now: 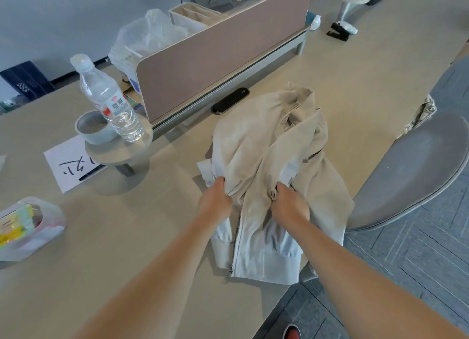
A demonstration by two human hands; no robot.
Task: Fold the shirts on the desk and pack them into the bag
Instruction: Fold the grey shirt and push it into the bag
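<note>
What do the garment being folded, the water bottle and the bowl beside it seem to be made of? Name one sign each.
Garment: soft matte beige cloth; it creases and bunches.
Water bottle: clear glossy plastic; see-through.
Bowl: probably glazed ceramic, smooth pale grey sheen, though plastic is possible.

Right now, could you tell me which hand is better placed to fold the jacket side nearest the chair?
Probably the right hand: it grips the jacket on that side; the left hand holds beyond the zip.
</note>
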